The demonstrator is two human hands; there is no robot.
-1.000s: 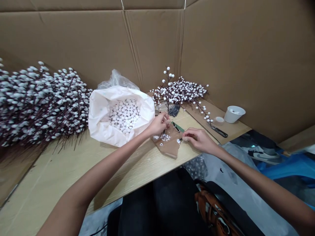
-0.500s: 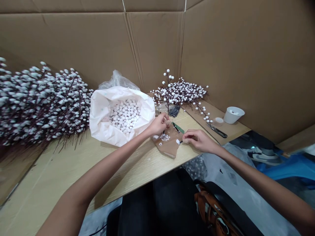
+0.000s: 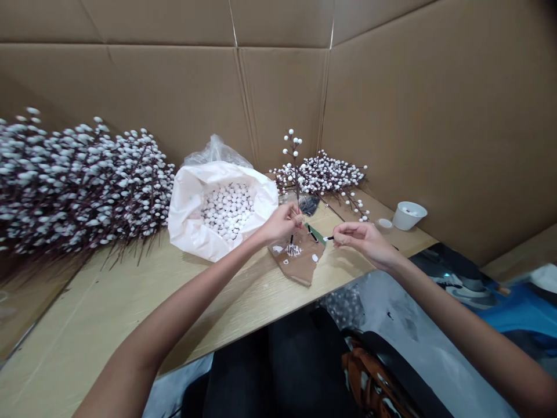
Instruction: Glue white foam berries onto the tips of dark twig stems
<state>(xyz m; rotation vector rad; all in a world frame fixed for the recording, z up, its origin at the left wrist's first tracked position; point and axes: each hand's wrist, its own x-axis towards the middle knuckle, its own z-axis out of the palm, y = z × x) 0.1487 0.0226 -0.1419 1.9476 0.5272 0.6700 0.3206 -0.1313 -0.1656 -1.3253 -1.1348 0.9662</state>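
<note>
Dark stick point(image 3: 331, 238) raised in right hand point(image 3: 364, 239), white balls point(image 3: 228, 210) in bag point(image 3: 186, 217)

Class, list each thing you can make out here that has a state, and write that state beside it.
Left hand: grip closed on a stem
Berry branch: held upright
Right hand: pinching a stick
Black stick: white at its tip
White bag: open
White balls: loose inside the bag
Cardboard piece: smeared with white
White cup: uncovered, white contents
Left-hand bundle: heaped
</note>
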